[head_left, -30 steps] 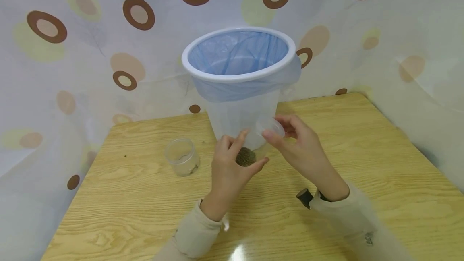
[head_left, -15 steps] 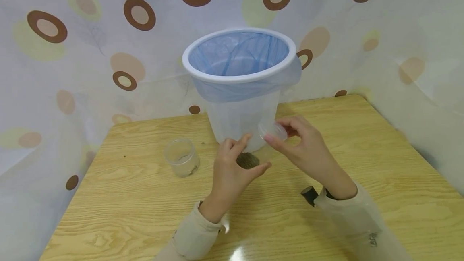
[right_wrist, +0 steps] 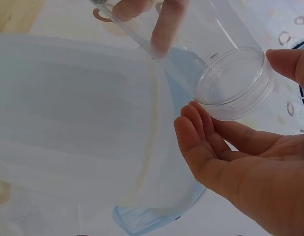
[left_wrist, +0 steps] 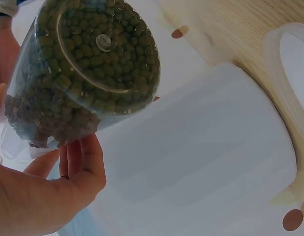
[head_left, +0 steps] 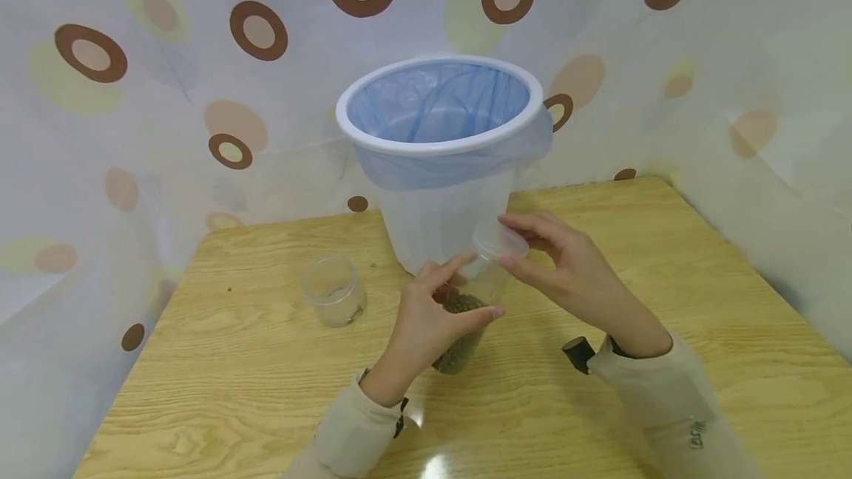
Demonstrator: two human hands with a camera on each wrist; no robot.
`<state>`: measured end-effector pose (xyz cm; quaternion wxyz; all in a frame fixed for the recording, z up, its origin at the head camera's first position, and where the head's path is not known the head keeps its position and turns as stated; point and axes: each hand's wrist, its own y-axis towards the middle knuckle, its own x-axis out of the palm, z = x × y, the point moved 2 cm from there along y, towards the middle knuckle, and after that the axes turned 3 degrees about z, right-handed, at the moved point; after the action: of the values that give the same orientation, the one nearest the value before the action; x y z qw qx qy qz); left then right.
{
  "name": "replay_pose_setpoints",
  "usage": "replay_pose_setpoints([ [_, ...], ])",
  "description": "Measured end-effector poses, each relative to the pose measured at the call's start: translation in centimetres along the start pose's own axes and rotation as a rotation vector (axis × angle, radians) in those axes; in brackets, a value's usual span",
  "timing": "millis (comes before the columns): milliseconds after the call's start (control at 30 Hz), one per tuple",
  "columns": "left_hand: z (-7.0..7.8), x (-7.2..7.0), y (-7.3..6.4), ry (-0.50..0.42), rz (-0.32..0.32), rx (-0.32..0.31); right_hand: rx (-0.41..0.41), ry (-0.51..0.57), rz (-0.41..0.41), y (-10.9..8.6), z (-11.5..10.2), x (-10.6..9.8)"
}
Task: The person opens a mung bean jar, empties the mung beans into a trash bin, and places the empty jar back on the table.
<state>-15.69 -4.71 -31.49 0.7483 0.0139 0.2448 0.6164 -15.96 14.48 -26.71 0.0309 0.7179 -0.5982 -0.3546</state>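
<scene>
A clear plastic jar [head_left: 461, 352] partly filled with small green beans, like mung beans, is held tilted above the table. My left hand [head_left: 422, 320] grips its side; in the left wrist view the jar's bean-covered base [left_wrist: 100, 49] faces the camera. At the jar's upper end is a clear round lid [head_left: 501, 240], which my right hand [head_left: 577, 283] pinches by its edge between thumb and fingers. The right wrist view shows the lid [right_wrist: 235, 83] at the jar's mouth; whether it is screwed down, I cannot tell.
Behind my hands stands a white bin [head_left: 439, 224] with a blue liner [head_left: 446, 98]. A clear round container [head_left: 335, 294] sits to the left on the wooden table [head_left: 253, 383]. Patterned sheeting [head_left: 200, 80] hangs at the back and sides.
My left hand has tilted the jar, so its body and base now show below the hand. My right hand has shifted slightly right, still holding the lid.
</scene>
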Motion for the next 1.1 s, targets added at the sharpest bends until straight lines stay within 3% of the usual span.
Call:
replay_pose_setpoints([
  [100,0.0,0.0,-0.1,0.002,0.021,-0.001,0.021,-0.013,0.018,0.0,0.0,0.0],
  [200,-0.2,0.2,-0.1,0.066,0.079,0.042,0.088,-0.055,0.068,-0.1,-0.1,0.2],
  [333,-0.6,0.7,-0.2,0.277,0.191,0.216,0.240,-0.146,0.105,-0.1,-0.4,0.7],
  [433,-0.7,1.0,-0.2,0.452,0.276,0.370,0.333,-0.235,0.074,-0.2,-0.7,1.1],
  [533,-0.7,1.2,-0.2,0.560,0.322,0.449,0.368,-0.301,0.037,-0.3,-1.0,1.3],
  [767,-0.9,1.4,-0.2,0.580,0.315,0.456,0.332,-0.346,0.046,-0.5,-1.3,1.4],
  [1100,-0.7,1.4,-0.4,0.550,0.268,0.430,0.311,-0.295,0.040,-0.5,-1.5,0.6],
])
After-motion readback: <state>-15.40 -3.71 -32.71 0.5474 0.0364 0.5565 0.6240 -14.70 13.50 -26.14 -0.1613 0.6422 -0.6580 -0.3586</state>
